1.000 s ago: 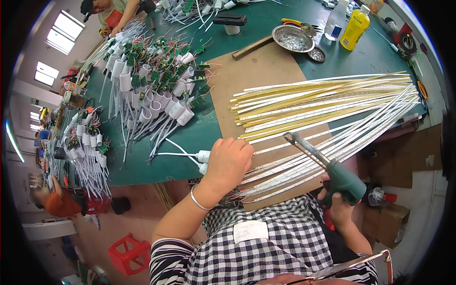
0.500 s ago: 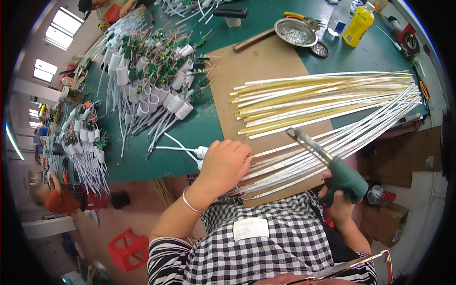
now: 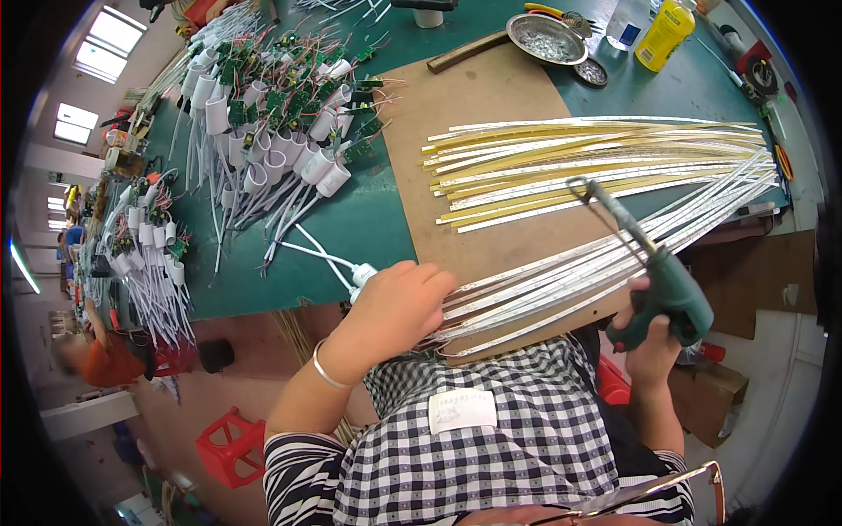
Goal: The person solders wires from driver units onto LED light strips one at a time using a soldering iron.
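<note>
My right hand (image 3: pixel 647 349) grips a green soldering gun (image 3: pixel 680 294), its metal tip raised over the strips and pointing up and left. Bent and closed, my left hand (image 3: pixel 399 307) is at the left ends of a bundle of white LED strips (image 3: pixel 561 285); its fingertips are turned away, so what they pinch is hidden. Beside its knuckles, white plastic end pieces (image 3: pixel 362 275) on white cables poke out. Farther back, a second bundle of white and yellow-backed LED strips (image 3: pixel 579 167) lies across a brown board (image 3: pixel 487 96).
White tubes with green circuit boards (image 3: pixel 281 114) are heaped at the left on the green table (image 3: pixel 351 228). At the back stand a metal bowl (image 3: pixel 548 39), a small round tin (image 3: pixel 591 73) and a yellow bottle (image 3: pixel 667 35). A red stool (image 3: pixel 230 447) is on the floor.
The soldering gun has moved right and slightly up, away from my left hand. My left hand has shifted slightly left, still near the strip ends. The whole view has tilted a little.
</note>
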`<control>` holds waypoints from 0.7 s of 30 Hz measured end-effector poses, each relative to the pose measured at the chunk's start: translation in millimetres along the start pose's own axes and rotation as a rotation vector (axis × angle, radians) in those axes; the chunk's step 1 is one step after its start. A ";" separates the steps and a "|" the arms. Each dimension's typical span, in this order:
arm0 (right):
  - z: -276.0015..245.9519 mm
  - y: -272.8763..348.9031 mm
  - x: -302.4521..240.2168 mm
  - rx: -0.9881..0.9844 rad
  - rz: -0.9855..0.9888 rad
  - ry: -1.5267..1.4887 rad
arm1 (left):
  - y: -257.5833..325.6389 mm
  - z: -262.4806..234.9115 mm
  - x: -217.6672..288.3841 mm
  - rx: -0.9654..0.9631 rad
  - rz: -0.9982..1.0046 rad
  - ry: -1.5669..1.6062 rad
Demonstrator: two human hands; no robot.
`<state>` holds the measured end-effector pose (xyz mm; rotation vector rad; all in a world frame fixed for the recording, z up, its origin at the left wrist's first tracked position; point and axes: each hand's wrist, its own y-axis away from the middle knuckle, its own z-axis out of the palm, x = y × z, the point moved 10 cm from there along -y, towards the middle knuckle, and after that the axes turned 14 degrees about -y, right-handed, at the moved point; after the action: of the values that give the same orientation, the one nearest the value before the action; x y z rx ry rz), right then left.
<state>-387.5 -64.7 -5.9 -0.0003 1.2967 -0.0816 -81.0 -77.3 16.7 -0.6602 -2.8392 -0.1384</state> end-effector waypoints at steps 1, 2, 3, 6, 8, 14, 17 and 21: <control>-2.6 -7.2 -1.9 0.003 -0.016 -0.024 | 4.6 -10.7 2.5 0.070 0.001 -0.020; -0.7 -14.8 1.0 -0.037 0.017 -0.099 | 11.2 -18.0 4.0 0.100 -0.015 -0.040; -7.5 -22.9 0.3 0.022 -0.012 -0.133 | 17.0 -23.9 4.6 0.129 -0.030 -0.058; -3.1 -61.2 22.6 -0.029 0.120 -0.340 | 17.5 -20.7 6.9 0.117 0.001 -0.169; 4.2 -83.3 38.8 -0.073 0.222 -0.458 | 16.9 -18.8 6.8 0.132 0.006 -0.190; 11.1 -99.7 62.4 -0.048 0.343 -0.609 | 24.6 11.5 2.3 -0.237 -0.066 -0.102; 4.6 -88.8 53.7 -0.031 0.285 -0.558 | 26.6 18.8 8.1 -0.332 -0.058 -0.035; -2.4 -85.1 62.6 0.056 0.309 -0.581 | 22.9 -4.4 -11.0 -0.079 -0.078 0.175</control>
<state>-378.1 -153.3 -62.8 0.2099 0.7024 0.1400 -60.3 -62.2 19.3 -0.5246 -2.7027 -0.3076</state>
